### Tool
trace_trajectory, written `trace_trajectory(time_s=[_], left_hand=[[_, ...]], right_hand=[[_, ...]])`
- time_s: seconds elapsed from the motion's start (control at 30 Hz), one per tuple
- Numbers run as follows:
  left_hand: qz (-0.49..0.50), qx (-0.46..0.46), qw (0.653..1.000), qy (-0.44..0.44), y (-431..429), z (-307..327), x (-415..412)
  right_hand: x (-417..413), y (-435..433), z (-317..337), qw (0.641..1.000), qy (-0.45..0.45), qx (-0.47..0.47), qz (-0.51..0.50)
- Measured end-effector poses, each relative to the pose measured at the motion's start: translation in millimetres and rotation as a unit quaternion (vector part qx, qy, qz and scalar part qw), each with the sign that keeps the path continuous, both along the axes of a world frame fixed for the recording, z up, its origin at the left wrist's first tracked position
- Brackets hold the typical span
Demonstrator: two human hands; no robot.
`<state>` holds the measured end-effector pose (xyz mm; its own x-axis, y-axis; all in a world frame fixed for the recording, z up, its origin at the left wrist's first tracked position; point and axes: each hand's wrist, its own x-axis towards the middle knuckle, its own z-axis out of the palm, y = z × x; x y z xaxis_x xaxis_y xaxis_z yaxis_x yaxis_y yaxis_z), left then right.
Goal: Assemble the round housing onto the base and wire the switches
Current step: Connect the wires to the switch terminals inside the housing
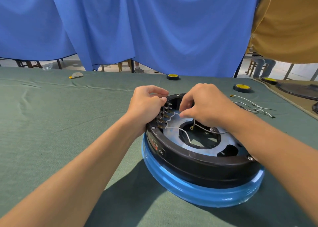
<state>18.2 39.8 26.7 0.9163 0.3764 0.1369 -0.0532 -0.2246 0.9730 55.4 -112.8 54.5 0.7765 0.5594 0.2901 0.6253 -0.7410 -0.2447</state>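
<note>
A black round housing (197, 164) sits on a blue base (197, 192) on the green table. Inside it lies a silvery metal plate (173, 123) with a central opening. A row of switches with metal terminals (164, 114) lines the housing's left inner wall. My left hand (146, 106) grips the housing's rim beside the switches, fingers curled over the edge. My right hand (206, 106) pinches a thin white wire (175, 114) close to the terminals. More white wires (182, 132) trail across the plate, one ending in a ring lug (191, 127).
A loose bundle of white wires (254, 106) lies right of the housing. Two black-and-yellow tape rolls (241, 88) (173, 76) stand behind it. A small packet (76, 75) lies far left. A blue curtain (154, 28) hangs behind the table; a person in a mustard shirt (289, 23) stands at right.
</note>
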Motion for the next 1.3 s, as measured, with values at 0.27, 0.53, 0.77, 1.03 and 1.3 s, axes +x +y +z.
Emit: trace_trajectory(time_s=[0.27, 0.53, 0.77, 1.03, 1.3], left_hand=[[-0.005, -0.002, 1.0, 0.002, -0.8, 1.3, -1.0], [-0.008, 0.021, 1.0, -0.002, 1.0, 1.3, -0.7], [0.006, 0.048, 0.999, -0.007, 2.1, 1.8, 1.7], [0.042, 0.087, 0.995, -0.011, -2.7, 3.2, 5.7], [0.081, 0.135, 0.987, -0.024, -4.9, 1.9, 8.1]], right_hand=[[2.6, 10.3, -7.2, 0.999, 0.014, -0.014, -0.031], [-1.1, -1.1, 3.3, 0.999, 0.007, 0.035, -0.037], [-10.6, -70.5, 8.1, 0.974, -0.08, 0.158, -0.139], [-13.3, -89.2, -28.5, 0.895, 0.131, 0.377, -0.201], [12.6, -83.5, -25.8, 0.901, 0.129, 0.378, -0.171]])
